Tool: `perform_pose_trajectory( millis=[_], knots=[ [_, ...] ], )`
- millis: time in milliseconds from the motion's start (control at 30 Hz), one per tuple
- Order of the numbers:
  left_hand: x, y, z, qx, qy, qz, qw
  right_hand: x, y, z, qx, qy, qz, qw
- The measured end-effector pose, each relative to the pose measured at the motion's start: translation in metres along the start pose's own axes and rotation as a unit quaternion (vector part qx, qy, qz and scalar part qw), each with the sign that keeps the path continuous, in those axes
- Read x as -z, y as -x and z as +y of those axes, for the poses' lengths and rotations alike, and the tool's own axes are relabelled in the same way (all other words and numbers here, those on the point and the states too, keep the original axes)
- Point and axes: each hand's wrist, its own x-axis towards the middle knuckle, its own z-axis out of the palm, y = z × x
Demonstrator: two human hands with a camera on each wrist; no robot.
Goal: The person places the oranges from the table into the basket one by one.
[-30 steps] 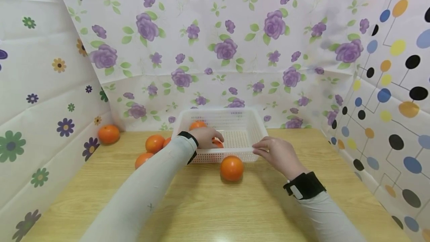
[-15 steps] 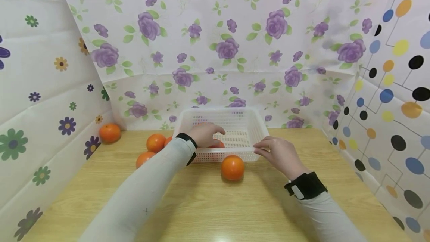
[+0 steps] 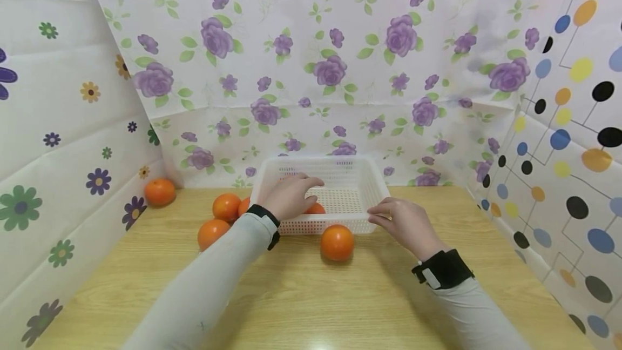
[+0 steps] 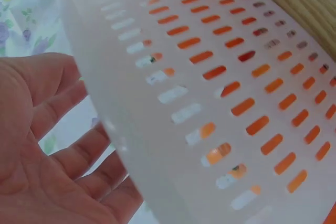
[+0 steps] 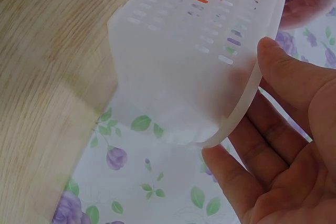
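A white perforated plastic basket (image 3: 362, 224) stands at the back of the table. My left hand (image 3: 290, 197) hangs over its front left part, fingers loosely bent and holding nothing. Under my left fingertips, a round orange fruit (image 3: 316, 208) shows inside the basket. More orange fruit shows through the slots of the basket wall (image 4: 152, 124) in the left wrist view, with my left palm (image 4: 31, 156) turned toward it. My right hand (image 3: 405, 226) pinches the basket's front right corner, thumb and fingers on the rim (image 5: 249, 95). Right in front of the basket sits another orange fruit (image 3: 337, 243).
Left of the basket, several orange fruits (image 3: 226, 207) cluster on the wooden table (image 3: 311, 296), partly behind my left forearm. One more fruit (image 3: 160, 192) lies at the far left by the side wall. Patterned cloth (image 3: 311, 69) closes off the back and both sides.
My left hand has risen slightly and drawn back a little over the basket, with its fingers off the fruit. My right hand keeps its pinch on the corner.
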Motion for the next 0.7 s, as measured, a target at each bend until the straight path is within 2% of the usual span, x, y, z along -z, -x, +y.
perform_pose_trajectory(
  millis=[300, 567, 700],
  knots=[
    [-0.002, 0.016, 0.009, -0.017, 0.003, 0.051, 0.9985, 0.000, 0.000, -0.002, -0.005, 0.001, -0.002, 1.0000],
    [-0.007, 0.035, 0.016, -0.031, 0.010, 0.076, 0.9966, 0.000, 0.000, -0.001, -0.001, 0.001, -0.003, 1.0000],
    [-0.010, 0.043, 0.020, -0.048, -0.003, 0.095, 0.9943, 0.001, 0.000, -0.002, -0.003, 0.001, -0.001, 1.0000]
  ],
)
